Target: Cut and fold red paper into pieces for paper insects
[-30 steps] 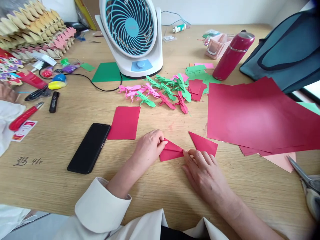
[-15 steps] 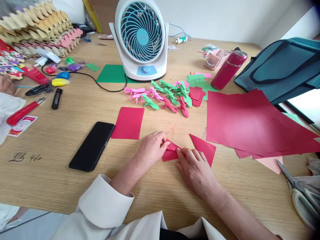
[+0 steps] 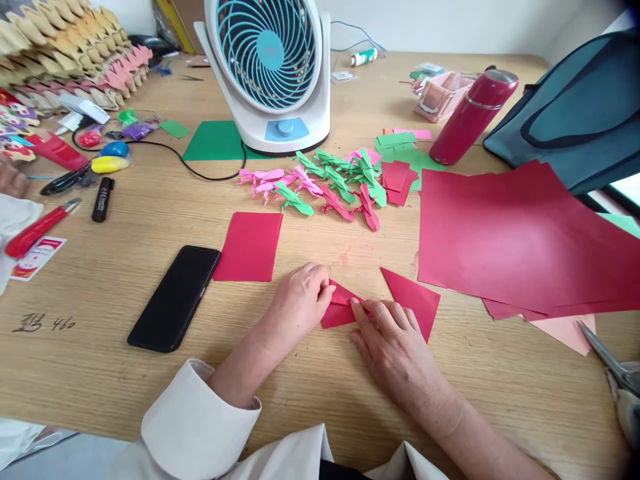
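Observation:
A small folded piece of red paper (image 3: pixel 339 315) lies on the table between my hands. My left hand (image 3: pixel 301 300) pinches its left corner, thumb against curled fingers. Fingertips of my right hand (image 3: pixel 393 337) press on its right end, and they hide that part. Just right of it, partly behind my right hand, is a red paper triangle (image 3: pixel 416 299). Left of my left hand are a stack of red paper squares (image 3: pixel 250 247) and a black phone (image 3: pixel 175 298). Farther back lies a group of folded paper figures (image 3: pixel 325 183) in pink, green and red.
A white fan (image 3: pixel 280 127) stands at the back. On the right are large red sheets (image 3: pixel 510 240), a red flask (image 3: pixel 473 117), a teal bag (image 3: pixel 575 107) and scissors (image 3: pixel 617 373). A marker (image 3: pixel 103 199) lies left. Another person's sleeve (image 3: pixel 17 220) shows at the left edge.
The camera view has shifted and tilted slightly. Both hands keep nearly the same hold on the folded red paper, with little visible movement.

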### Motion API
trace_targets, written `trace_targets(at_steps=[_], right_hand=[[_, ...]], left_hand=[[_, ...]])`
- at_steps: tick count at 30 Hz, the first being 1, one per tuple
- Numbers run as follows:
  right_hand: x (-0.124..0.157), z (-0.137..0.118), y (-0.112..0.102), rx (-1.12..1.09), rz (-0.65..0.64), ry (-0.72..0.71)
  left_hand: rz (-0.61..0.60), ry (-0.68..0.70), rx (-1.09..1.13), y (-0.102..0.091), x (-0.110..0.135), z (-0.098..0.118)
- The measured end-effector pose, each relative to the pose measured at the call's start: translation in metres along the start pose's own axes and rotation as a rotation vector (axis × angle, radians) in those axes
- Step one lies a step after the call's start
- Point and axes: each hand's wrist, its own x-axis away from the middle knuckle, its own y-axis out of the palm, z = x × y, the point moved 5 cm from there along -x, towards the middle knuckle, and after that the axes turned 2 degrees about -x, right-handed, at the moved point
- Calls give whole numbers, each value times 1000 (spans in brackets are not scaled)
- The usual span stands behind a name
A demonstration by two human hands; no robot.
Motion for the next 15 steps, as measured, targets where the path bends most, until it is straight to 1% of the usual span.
trace_targets(at_steps=[7,15], right_hand=[[-4,0,-2,17,26,-5],[-4,0,-1,38,3,24]], left_hand=[[-23,4,-39,1,0,1],[-63,-15,-86,1,0,2]])
